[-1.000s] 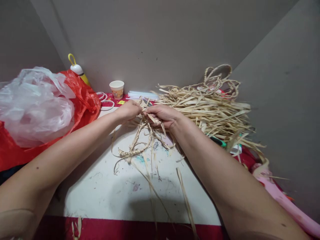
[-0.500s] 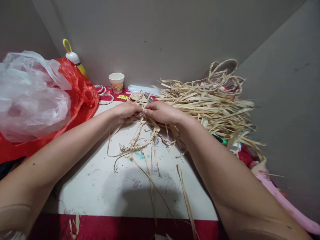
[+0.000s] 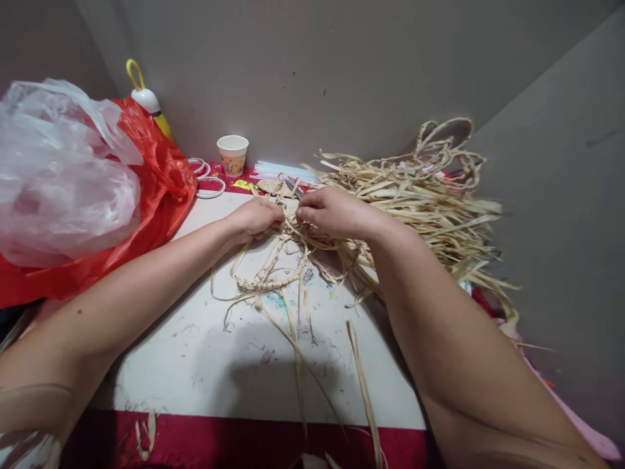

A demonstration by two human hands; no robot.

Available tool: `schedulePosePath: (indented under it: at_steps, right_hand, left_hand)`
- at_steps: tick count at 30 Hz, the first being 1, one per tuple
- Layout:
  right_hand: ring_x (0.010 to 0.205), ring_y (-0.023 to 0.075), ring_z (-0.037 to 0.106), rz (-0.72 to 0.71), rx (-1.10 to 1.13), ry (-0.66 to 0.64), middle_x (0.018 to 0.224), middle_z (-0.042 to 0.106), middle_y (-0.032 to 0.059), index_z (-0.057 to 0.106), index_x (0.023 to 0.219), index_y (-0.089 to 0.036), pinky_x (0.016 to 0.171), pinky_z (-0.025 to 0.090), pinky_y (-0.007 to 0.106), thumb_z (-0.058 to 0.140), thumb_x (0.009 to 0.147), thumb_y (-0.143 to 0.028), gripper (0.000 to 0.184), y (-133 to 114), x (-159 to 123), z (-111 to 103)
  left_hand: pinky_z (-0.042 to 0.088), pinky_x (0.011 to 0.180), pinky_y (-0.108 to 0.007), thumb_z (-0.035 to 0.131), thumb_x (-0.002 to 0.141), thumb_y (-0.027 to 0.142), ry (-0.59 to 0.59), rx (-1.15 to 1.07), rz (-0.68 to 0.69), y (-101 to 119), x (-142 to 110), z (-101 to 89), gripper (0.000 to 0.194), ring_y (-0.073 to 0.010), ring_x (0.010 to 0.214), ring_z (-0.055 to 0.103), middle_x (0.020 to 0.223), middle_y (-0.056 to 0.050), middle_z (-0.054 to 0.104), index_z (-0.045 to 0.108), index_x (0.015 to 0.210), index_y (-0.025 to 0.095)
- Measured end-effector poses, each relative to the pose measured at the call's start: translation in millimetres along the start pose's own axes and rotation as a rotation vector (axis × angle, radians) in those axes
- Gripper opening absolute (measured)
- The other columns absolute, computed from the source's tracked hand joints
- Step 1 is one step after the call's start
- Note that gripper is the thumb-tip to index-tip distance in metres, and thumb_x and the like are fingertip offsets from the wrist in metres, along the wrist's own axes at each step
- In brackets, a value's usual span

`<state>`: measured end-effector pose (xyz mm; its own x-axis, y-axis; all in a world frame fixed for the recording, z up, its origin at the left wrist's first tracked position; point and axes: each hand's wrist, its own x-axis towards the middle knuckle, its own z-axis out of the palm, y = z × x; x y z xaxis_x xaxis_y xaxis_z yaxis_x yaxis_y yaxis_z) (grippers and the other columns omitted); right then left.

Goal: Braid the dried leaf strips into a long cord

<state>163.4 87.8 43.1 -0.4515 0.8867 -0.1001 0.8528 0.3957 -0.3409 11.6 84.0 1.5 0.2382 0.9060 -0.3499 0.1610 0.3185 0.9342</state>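
Near the far edge of the white board [image 3: 195, 371], my left hand [image 3: 258, 218] pinches the upper end of a braid of dry plant strips [image 3: 268, 268]. My right hand [image 3: 325, 212] is just to its right, fingers bent and closed around a loose strip [image 3: 317, 242] that runs from the braid; the fingertips are partly hidden. The rest of the braid loops down onto the board, with thin loose ends trailing toward me. Behind the hands lie a flat woven piece [image 3: 274, 186] and a dark pointed tool [image 3: 293, 189], partly covered.
A big pile of dry strips [image 3: 420, 208] with braided loops [image 3: 446, 140] on top lies at right. At left are a clear plastic bag [image 3: 73, 189] and a red bag [image 3: 170, 169]. A paper cup [image 3: 233, 156], straws [image 3: 283, 170], white rings [image 3: 211, 187] and a yellow-and-white bottle [image 3: 149, 104] stand behind.
My hands were together at the braid; my right hand has since drawn a little to the right with a strip. My left hand keeps its pinch. The view has shifted slightly.
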Motion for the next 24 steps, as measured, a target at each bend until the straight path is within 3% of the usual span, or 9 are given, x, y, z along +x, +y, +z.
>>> schedulePosePath:
  at_steps: [6, 12, 16, 18, 21, 22, 24]
  right_hand:
    - [0.055, 0.0108, 0.046, 0.03, 0.131, -0.03, 0.063, 0.059, 0.0028, 0.064, 0.072, -0.013, 0.05, 0.031, 0.021, 0.047, 0.077, -0.02, 0.019, -20, -2, 13]
    - [0.071, 0.0203, 0.058, 0.013, -0.183, 0.018, 0.085, 0.068, 0.0134, 0.068, 0.088, -0.013, 0.054, 0.031, 0.027, 0.044, 0.079, -0.024, 0.028, -33, -3, 36]
    - [0.07, 0.0206, 0.059, -0.058, -0.274, 0.011, 0.086, 0.068, 0.0143, 0.067, 0.087, -0.013, 0.053, 0.029, 0.028, 0.043, 0.081, -0.024, 0.027, -40, -12, 30]
    - [0.061, 0.0159, 0.055, -0.117, -0.168, -0.07, 0.074, 0.067, 0.0104, 0.066, 0.076, -0.014, 0.051, 0.03, 0.026, 0.045, 0.082, -0.026, 0.025, -40, -19, 18]
    - [0.046, 0.0096, 0.047, -0.127, 0.205, -0.182, 0.054, 0.06, 0.0044, 0.062, 0.063, -0.014, 0.046, 0.031, 0.023, 0.05, 0.084, -0.035, 0.032, -30, -26, -8]
    - [0.043, 0.0086, 0.046, -0.107, 0.334, -0.127, 0.051, 0.058, 0.0033, 0.061, 0.063, -0.014, 0.045, 0.032, 0.022, 0.052, 0.084, -0.037, 0.032, -24, -27, -15]
    - [0.042, 0.0077, 0.045, -0.054, 0.519, 0.108, 0.05, 0.056, 0.0025, 0.061, 0.064, -0.015, 0.044, 0.032, 0.021, 0.053, 0.084, -0.035, 0.03, -13, -24, -23]
  left_hand:
    - [0.01, 0.033, -0.018, 0.053, 0.071, 0.007, -0.049, -0.128, -0.008, -2, 1, -5.6, 0.029, -0.0022, 0.029, 0.022, 0.037, 0.007, 0.032, 0.042, 0.047, 0.016]
    - [0.01, 0.031, -0.016, 0.054, 0.067, 0.007, -0.099, -0.247, -0.042, -5, 3, -10.3, 0.029, -0.0016, 0.03, 0.019, 0.037, 0.008, 0.028, 0.036, 0.047, 0.017]
    - [0.011, 0.031, -0.014, 0.055, 0.064, 0.003, -0.12, -0.28, -0.037, -5, 3, -13.9, 0.029, -0.0011, 0.03, 0.02, 0.036, 0.008, 0.029, 0.036, 0.046, 0.017]
    - [0.012, 0.031, -0.014, 0.054, 0.064, 0.002, -0.138, -0.296, -0.037, -6, 4, -16.8, 0.029, -0.0014, 0.03, 0.021, 0.036, 0.008, 0.028, 0.037, 0.046, 0.016]
    - [0.015, 0.031, -0.015, 0.054, 0.067, 0.004, -0.163, -0.321, -0.034, -7, 5, -20.8, 0.024, -0.0023, 0.031, 0.024, 0.037, 0.006, 0.033, 0.043, 0.049, 0.015]
    - [0.015, 0.031, -0.015, 0.055, 0.068, 0.004, -0.17, -0.328, -0.034, -8, 6, -21.8, 0.022, -0.0024, 0.031, 0.024, 0.038, 0.005, 0.034, 0.046, 0.05, 0.014]
    - [0.014, 0.031, -0.015, 0.056, 0.069, 0.004, -0.185, -0.342, -0.038, -9, 7, -22.9, 0.02, -0.002, 0.031, 0.024, 0.039, 0.005, 0.036, 0.049, 0.052, 0.012]
